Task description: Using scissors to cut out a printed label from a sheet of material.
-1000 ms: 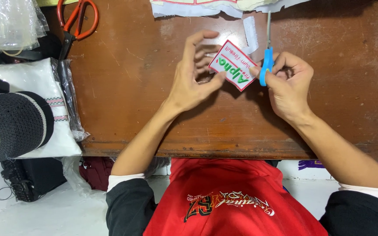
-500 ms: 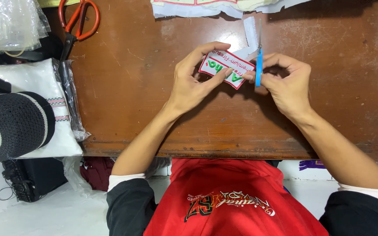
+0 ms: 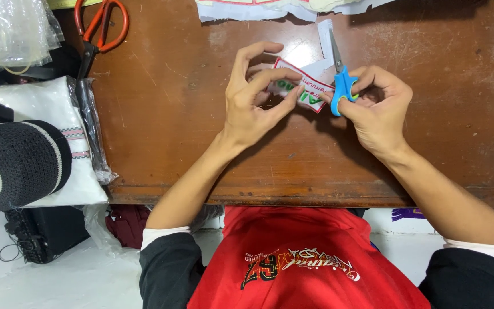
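Note:
My left hand [image 3: 253, 97] pinches a small white fabric label [image 3: 307, 91] with a red border and green letters, holding it just above the brown wooden table [image 3: 190, 131]. My right hand [image 3: 375, 106] grips small blue-handled scissors [image 3: 341, 86], blades pointing away from me, right beside the label's right edge. My right fingertips also touch that edge of the label. A narrow white strip [image 3: 325, 34] lies on the table just beyond the scissor tips.
Large orange-handled scissors [image 3: 98, 28] lie at the table's far left. White cloth pieces [image 3: 258, 8] line the far edge. Left of the table sit a black knitted cap [image 3: 12, 163], a folded white cloth in plastic [image 3: 41, 109] and clear plastic bags [image 3: 7, 28].
The label was turned and tilted between my fingers and raised slightly away from me. The small scissors shifted with my right hand, staying by the label's right edge.

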